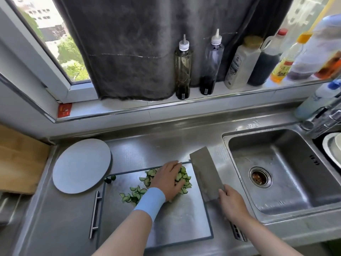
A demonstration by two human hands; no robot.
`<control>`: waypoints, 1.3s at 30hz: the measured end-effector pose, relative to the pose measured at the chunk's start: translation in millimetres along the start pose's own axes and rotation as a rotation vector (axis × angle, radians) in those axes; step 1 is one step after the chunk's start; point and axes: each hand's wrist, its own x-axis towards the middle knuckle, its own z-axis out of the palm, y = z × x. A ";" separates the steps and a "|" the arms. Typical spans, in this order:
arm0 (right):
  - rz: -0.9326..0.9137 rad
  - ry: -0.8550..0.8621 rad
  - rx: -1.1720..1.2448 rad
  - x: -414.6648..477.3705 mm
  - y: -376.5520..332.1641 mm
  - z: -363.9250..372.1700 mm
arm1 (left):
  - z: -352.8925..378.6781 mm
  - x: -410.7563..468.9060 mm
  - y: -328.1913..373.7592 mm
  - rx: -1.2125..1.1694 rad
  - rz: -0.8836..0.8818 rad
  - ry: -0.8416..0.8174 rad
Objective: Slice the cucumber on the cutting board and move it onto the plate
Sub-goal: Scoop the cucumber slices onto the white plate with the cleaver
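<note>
Place: home kitchen
Counter: stainless steel worktop point(166, 137), built-in sink point(287, 182), faucet point(321, 119)
Windowsill: row of oil and sauce bottles point(182, 71), window point(55, 34) onto trees and buildings
Prep: cutting board point(175, 218), cucumber slices point(132, 194), cleaver point(206, 174)
Extras: white dishes point(334, 146) beside sink

No text is legible. The white bottle point(239, 65) on the windowsill point(129, 108) bears a blurred printed label. The red label on the yellow bottle point(285, 65) is unreadable too.
</note>
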 end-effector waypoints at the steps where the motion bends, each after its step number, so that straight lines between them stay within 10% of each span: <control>1: 0.006 -0.009 0.000 1.1 2.7 0.3 | 2.2 2.9 5.1 0.031 0.008 -0.049; 39: 0.097 0.012 0.188 -25.8 23.5 22.5 | 33.4 -17.0 21.2 0.234 0.114 0.108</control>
